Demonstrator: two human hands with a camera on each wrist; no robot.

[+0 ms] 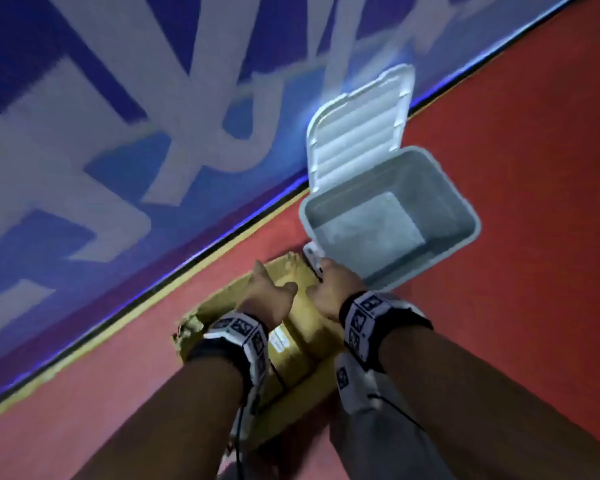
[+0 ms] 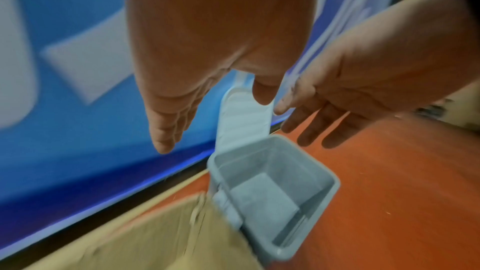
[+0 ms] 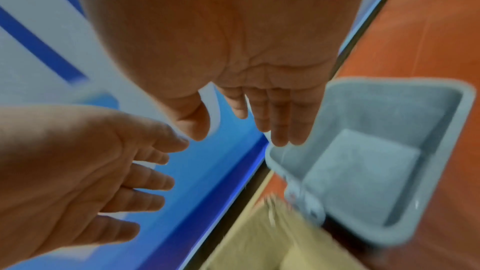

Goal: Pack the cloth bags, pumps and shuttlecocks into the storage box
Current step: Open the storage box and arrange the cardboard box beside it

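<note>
Both hands are open and hold nothing. The left hand [image 1: 265,295] has its fingers spread over the cardboard box [image 1: 302,337]. The right hand [image 1: 329,285] has straight fingers near the corner of the grey box [image 1: 465,216], which sits on the red floor [image 1: 534,133] with its lid [image 1: 357,126] up. The cardboard box's inside is hidden by the arms and blurred.

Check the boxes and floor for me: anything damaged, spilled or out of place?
The cardboard box has a torn, ragged flap edge near the storage box. The storage box is open, its lid leaning on the wall, nothing visible inside. Both hands hold nothing.
</note>
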